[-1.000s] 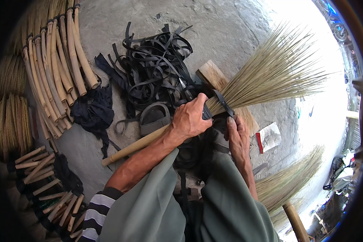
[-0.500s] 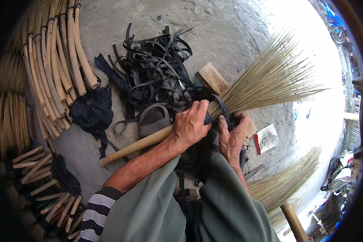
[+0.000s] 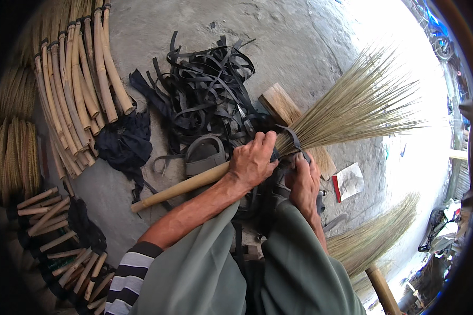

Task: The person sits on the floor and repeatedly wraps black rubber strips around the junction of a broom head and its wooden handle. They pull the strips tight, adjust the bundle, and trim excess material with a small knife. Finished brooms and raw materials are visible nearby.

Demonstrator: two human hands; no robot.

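A broom lies slantwise across my lap, its straw bristles [image 3: 355, 105] fanned out to the upper right and its bamboo handle [image 3: 186, 186] pointing to the lower left. My left hand [image 3: 252, 161] is closed around the broom where handle and straw meet. A black rubber strip [image 3: 294, 137] loops over the base of the straw. Its end runs down into my right hand [image 3: 304, 184], whose thumb and fingers pinch it just below the bristles. Under the straw sits a wooden block [image 3: 279, 102]. Part of the binding is hidden behind my left hand.
Beyond my left hand lie a tangled pile of black strips [image 3: 210, 89] and a grey sandal [image 3: 206, 155]. Bamboo-handled brooms [image 3: 71, 89] are stacked at left. A white and red packet [image 3: 348, 182] and another broom [image 3: 378, 231] lie at right.
My right hand has turned and closed its fingers on the strip, which now loops tighter against the straw. The left hand keeps its hold. The whole view has shifted slightly.
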